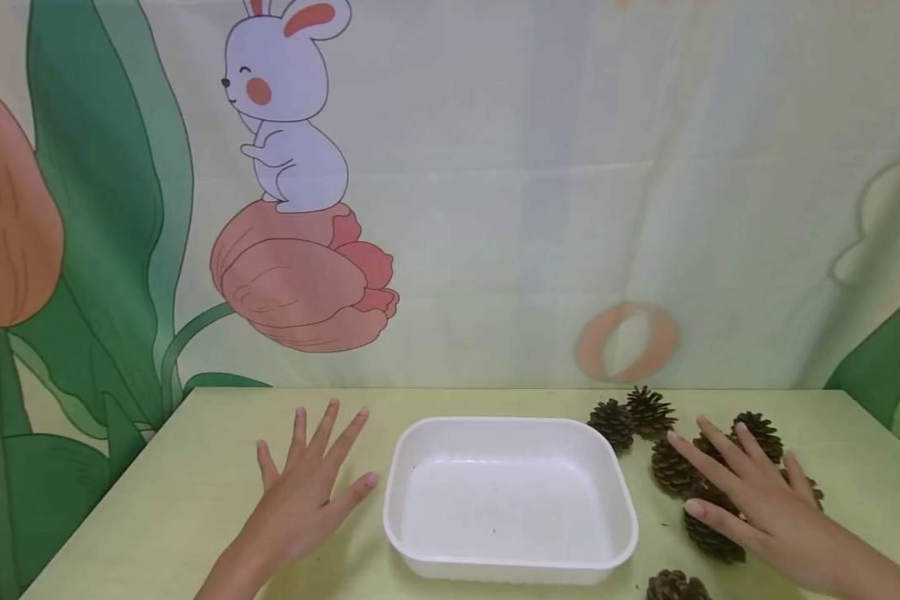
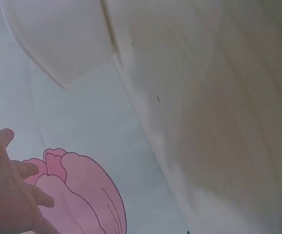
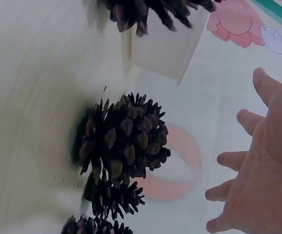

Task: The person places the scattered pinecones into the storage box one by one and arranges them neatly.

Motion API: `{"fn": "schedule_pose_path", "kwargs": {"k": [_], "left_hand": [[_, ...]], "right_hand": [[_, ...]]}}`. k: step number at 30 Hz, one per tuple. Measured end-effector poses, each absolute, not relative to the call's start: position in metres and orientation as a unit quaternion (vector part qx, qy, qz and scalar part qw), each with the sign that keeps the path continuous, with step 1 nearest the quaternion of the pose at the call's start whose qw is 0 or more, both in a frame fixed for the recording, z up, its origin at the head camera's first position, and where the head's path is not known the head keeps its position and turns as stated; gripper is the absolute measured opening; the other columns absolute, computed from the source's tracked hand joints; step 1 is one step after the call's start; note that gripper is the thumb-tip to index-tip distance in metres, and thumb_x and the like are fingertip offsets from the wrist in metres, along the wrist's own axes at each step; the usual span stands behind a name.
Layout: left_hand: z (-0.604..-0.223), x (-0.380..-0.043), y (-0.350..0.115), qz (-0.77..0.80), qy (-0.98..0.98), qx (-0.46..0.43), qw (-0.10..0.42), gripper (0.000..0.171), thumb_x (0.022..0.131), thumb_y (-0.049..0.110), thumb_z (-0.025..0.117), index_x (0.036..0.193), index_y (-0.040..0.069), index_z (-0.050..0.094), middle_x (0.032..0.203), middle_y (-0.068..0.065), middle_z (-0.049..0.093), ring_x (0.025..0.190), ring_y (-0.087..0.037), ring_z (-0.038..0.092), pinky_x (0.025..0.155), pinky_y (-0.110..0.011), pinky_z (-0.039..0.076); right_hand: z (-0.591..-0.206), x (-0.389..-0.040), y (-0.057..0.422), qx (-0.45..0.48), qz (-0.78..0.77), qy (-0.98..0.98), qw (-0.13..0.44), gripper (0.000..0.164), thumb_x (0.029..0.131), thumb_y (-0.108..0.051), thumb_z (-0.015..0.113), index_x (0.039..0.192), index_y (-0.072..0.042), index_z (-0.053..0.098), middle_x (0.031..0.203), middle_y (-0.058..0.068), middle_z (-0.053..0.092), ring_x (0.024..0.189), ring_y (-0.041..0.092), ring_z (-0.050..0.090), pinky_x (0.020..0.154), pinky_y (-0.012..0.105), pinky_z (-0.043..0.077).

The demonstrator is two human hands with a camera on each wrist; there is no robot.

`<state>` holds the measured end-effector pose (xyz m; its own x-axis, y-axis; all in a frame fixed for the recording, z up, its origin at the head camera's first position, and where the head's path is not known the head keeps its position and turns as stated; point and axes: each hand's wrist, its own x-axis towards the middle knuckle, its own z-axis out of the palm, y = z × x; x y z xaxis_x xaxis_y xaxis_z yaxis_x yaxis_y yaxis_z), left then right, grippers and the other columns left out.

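A white rectangular plastic tub [image 1: 510, 573] stands on the table between the two hands, with only a few dark specks inside. To its left, my left hand [image 1: 300, 496] hovers with its fingers spread and holds nothing; the left wrist view shows the same hand [image 2: 9, 190] at its edge. Over on the right, my right hand [image 1: 772, 517] is spread above several brown pine cones [image 1: 712, 525], partly hiding some of them. In the right wrist view that hand [image 3: 262, 170] is apart from the pine cones [image 3: 126, 136], its fingers extended.
Two pine cones [image 1: 648, 412] sit near the tub's back right corner, and another pine cone [image 1: 675, 586] lies at the front edge of the view. Small dark crumbs dot the pale table [image 1: 217, 467]. Behind it hangs a printed cloth [image 1: 457, 208] with a rabbit and tulips.
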<state>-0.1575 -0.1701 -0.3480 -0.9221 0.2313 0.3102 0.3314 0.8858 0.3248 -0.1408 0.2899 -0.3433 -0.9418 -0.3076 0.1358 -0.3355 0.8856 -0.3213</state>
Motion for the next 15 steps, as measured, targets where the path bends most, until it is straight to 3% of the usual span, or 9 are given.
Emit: {"fn": "schedule_pose_path", "kwargs": {"k": [4,11,15], "left_hand": [[-0.3496,-0.1567,-0.1672,-0.225,-0.955,-0.152,0.123,0.064,0.089,0.052,0.047,0.145,0.036,0.019,0.152,-0.008,0.012,0.136,-0.040,-0.007,0.094,-0.073,-0.009],[-0.3500,-0.1566,-0.1619,-0.277,-0.941,-0.163,0.102,0.064,0.090,0.049,0.048,0.145,0.037,0.017,0.152,-0.007,0.013,0.136,-0.040,-0.003,0.094,-0.074,-0.005],[-0.3491,-0.1564,-0.1596,-0.304,-0.934,-0.165,0.089,0.065,0.090,0.049,0.048,0.145,0.037,0.015,0.152,-0.006,0.011,0.136,-0.040,-0.002,0.095,-0.074,-0.003]], "right_hand": [[-0.3439,-0.1404,0.2895,0.172,0.210,-0.962,0.014,0.063,0.092,-0.036,0.051,0.145,-0.036,0.016,0.152,0.014,0.005,0.130,0.053,-0.004,0.087,0.076,-0.014],[-0.3437,-0.1365,0.2861,0.188,0.290,-0.938,-0.027,0.060,0.093,-0.028,0.050,0.144,-0.034,0.020,0.150,0.019,0.007,0.129,0.055,-0.006,0.084,0.079,-0.009],[-0.3421,-0.1323,0.2841,0.200,0.317,-0.925,-0.057,0.060,0.094,-0.024,0.050,0.145,-0.033,0.020,0.151,0.017,0.004,0.128,0.057,-0.002,0.080,0.080,0.008]]}}
